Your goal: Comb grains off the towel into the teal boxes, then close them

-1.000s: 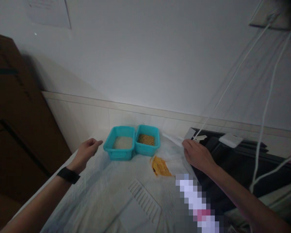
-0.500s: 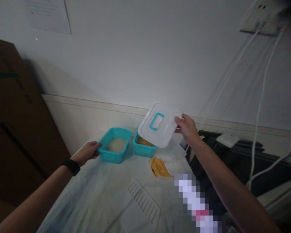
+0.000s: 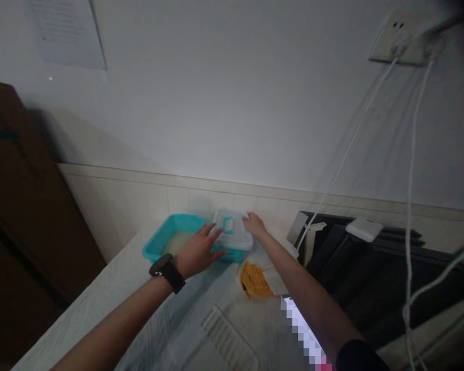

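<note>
A clear lid (image 3: 237, 236) with a teal handle lies over the right teal container (image 3: 232, 255), hiding its contents. My right hand (image 3: 255, 225) grips the lid's right edge. With fingers spread, my left hand (image 3: 198, 253) is at the lid's left side, in front of the gap between the two containers. The left teal container (image 3: 154, 242) has no lid on it and holds something pale and grainy, partly hidden behind my left hand.
An orange cloth-like item (image 3: 255, 280) lies in front of the right container. A white slotted rack (image 3: 230, 335) is nearer. Dark panels with a white device (image 3: 364, 229) and hanging white cables (image 3: 412, 170) stand right. A brown cabinet (image 3: 23, 206) is left.
The lid has come down from its tilted, raised position onto the right container, with my right hand still on it. My left hand has left the left container's rim and moved right, fingers now spread.
</note>
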The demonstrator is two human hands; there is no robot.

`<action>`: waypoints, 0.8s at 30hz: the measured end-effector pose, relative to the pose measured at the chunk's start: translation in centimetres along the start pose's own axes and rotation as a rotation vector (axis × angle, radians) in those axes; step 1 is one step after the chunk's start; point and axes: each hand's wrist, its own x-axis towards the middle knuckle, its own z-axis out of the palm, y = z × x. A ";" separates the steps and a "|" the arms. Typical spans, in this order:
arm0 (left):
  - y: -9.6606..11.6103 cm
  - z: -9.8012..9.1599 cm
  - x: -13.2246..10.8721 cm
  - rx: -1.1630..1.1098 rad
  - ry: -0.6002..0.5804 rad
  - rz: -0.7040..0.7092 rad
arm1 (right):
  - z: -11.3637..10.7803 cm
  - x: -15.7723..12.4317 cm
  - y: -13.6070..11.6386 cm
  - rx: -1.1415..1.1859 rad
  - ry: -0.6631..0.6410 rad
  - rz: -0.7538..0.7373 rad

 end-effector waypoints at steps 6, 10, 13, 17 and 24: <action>2.3 2.4 1.6 0.055 -0.156 -0.058 | -0.4 -0.3 1.0 -0.069 -0.043 -0.032; 2.6 2.6 -0.4 0.103 -0.142 -0.013 | -0.6 -0.6 1.4 -0.101 -0.093 -0.116; 2.2 3.1 -0.7 0.147 -0.142 0.043 | 0.1 -0.4 0.6 -0.119 -0.112 -0.263; 1.2 4.4 -0.2 0.090 -0.095 0.054 | 1.1 0.1 -0.9 -0.144 -0.178 -0.383; -0.3 3.5 -0.3 -0.004 -0.026 0.097 | -2.7 0.6 1.2 -0.208 -0.144 -0.356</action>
